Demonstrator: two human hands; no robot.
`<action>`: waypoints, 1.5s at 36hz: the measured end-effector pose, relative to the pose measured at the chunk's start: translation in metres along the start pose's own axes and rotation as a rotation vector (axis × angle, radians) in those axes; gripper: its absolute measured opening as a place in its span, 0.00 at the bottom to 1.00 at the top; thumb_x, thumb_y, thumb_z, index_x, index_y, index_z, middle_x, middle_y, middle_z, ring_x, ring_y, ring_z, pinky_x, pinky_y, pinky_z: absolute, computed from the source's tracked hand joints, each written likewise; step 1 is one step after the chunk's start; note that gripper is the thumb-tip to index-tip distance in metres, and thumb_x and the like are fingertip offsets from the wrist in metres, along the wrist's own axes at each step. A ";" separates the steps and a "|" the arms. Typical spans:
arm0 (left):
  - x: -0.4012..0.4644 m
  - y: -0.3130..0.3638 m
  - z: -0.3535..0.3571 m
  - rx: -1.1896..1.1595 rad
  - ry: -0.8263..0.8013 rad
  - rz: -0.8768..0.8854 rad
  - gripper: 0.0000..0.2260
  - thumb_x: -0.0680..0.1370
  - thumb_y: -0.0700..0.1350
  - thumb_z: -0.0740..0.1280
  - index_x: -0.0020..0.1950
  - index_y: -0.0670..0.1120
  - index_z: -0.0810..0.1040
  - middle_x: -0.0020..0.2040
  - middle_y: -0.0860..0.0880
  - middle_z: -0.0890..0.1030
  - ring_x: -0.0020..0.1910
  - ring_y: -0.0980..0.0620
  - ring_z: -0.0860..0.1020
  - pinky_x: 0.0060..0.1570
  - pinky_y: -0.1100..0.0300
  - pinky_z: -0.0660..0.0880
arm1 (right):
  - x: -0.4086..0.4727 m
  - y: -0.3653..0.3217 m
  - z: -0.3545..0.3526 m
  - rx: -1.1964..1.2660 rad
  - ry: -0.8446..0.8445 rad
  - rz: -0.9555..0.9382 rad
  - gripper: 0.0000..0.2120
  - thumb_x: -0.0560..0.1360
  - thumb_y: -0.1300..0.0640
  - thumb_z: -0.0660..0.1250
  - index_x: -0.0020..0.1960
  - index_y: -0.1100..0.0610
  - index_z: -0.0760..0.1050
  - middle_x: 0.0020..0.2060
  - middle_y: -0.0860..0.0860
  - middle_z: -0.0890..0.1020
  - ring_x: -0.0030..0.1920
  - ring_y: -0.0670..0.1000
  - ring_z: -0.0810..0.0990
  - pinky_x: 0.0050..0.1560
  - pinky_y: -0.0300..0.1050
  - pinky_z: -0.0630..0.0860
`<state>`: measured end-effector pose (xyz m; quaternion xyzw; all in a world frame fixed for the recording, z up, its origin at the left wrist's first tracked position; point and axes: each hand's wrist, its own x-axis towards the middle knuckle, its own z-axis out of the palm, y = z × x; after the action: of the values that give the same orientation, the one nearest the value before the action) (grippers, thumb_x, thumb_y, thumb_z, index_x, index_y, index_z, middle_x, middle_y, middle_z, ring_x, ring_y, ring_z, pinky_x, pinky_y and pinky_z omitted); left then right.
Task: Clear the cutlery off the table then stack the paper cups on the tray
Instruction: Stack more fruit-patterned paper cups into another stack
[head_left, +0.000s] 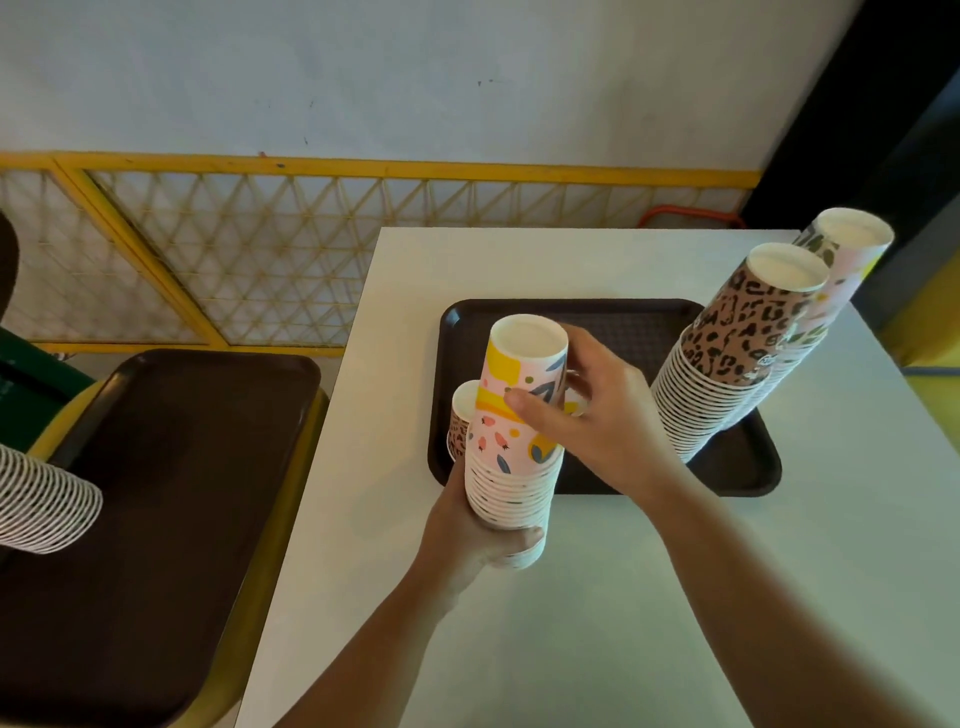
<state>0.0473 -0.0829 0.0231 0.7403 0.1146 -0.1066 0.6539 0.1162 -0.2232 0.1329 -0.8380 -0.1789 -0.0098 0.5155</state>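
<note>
White square table (597, 597) bearing a dark brown plastic tray (737, 467): above its near-left corner, left hand (467, 535) and right hand (597, 421) both grip a pink-and-yellow patterned paper cup stack (511, 457).

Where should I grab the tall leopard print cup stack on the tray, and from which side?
Grip the leopard stack low, around the band of nested rims, coming from its open near-left side. It leans right toward the pink stack close behind it, so that side is blocked. A low grip likely steadies the leaning column better than holding the top cup.
</note>
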 end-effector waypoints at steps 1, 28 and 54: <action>-0.001 0.001 0.001 0.001 -0.002 0.005 0.45 0.53 0.50 0.80 0.69 0.54 0.68 0.58 0.57 0.80 0.58 0.59 0.78 0.52 0.64 0.77 | -0.001 -0.001 -0.001 0.006 0.013 -0.003 0.22 0.66 0.46 0.71 0.56 0.41 0.67 0.48 0.38 0.78 0.48 0.31 0.77 0.44 0.24 0.73; 0.006 -0.010 -0.006 0.034 0.026 -0.016 0.45 0.53 0.52 0.80 0.68 0.55 0.68 0.59 0.56 0.80 0.59 0.56 0.78 0.60 0.50 0.76 | 0.068 0.028 -0.028 -0.036 0.589 0.015 0.28 0.70 0.47 0.70 0.65 0.57 0.69 0.57 0.51 0.79 0.55 0.42 0.76 0.52 0.36 0.76; 0.006 -0.002 0.003 0.020 -0.003 -0.005 0.44 0.52 0.52 0.80 0.67 0.54 0.69 0.58 0.55 0.81 0.59 0.54 0.78 0.58 0.53 0.77 | -0.005 0.011 0.004 0.008 0.045 0.034 0.20 0.67 0.50 0.73 0.55 0.44 0.68 0.45 0.35 0.76 0.44 0.29 0.75 0.42 0.22 0.72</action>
<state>0.0527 -0.0856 0.0188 0.7462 0.1143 -0.1102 0.6465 0.1140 -0.2260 0.1209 -0.8384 -0.1531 -0.0195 0.5228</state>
